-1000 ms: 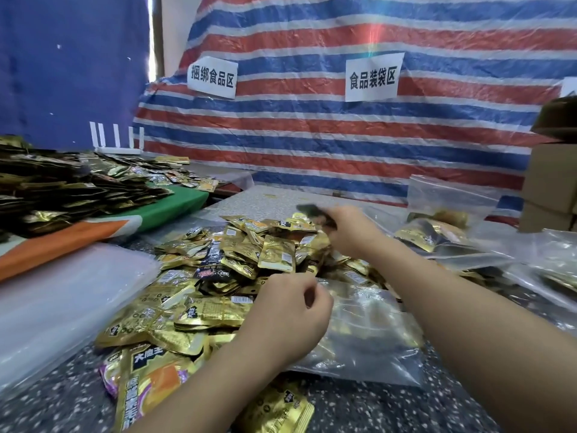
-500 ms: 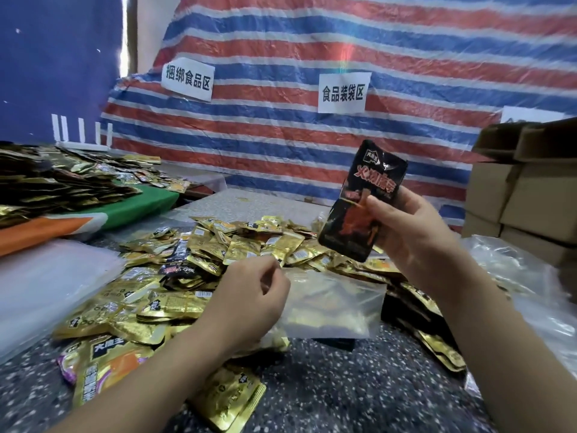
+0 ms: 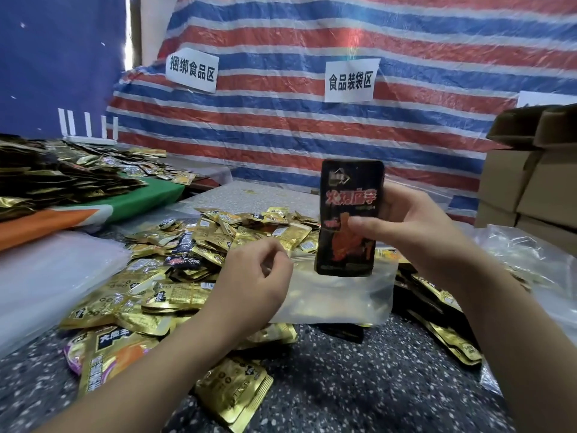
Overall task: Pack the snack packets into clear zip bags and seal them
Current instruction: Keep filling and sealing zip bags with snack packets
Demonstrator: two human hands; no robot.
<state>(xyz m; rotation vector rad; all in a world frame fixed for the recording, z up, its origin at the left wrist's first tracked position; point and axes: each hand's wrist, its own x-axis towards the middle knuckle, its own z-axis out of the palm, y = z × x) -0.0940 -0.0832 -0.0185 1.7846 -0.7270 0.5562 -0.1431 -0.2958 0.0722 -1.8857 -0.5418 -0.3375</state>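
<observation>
Scanning left to right across the speckled tabletop (image 3: 359,398). Far left: stack of clear plastic bags (image 3: 46,276), milky and flat; behind it, green and orange cloth (image 3: 125,204) heaped with dark and gold packets (image 3: 56,173). Centre-left: loose pile of gold snack packets (image 3: 193,260) spread over the tabletop, a few black ones mixed in; one larger purple-and-orange packet (image 3: 103,354) at near left edge of pile; one gold packet (image 3: 234,392) lying alone, closest to camera.

Left hand (image 3: 249,282), forearm reaching in from lower left, wrist bent inward, fingers curled, thumb and forefinger pinching top left edge of clear zip bag (image 3: 337,298). Bag held upright above pile, mouth up; whether mouth is parted cannot be told.

Right hand (image 3: 415,232), forearm entering from lower right, palm facing left, thumb across front of black snack packet (image 3: 348,217), fingers wrapped behind, clamped firmly. Packet upright, red lettering facing camera, lower end just at or overlapping bag's top edge; inside or in front cannot be told.

Right of hands: more gold and black packets (image 3: 443,326) trailing toward the table's near edge, crumpled clear plastic (image 3: 530,260), stacked cardboard boxes (image 3: 530,176). Behind everything: red-white-blue striped tarp (image 3: 312,126) with two white paper signs (image 3: 349,79).
</observation>
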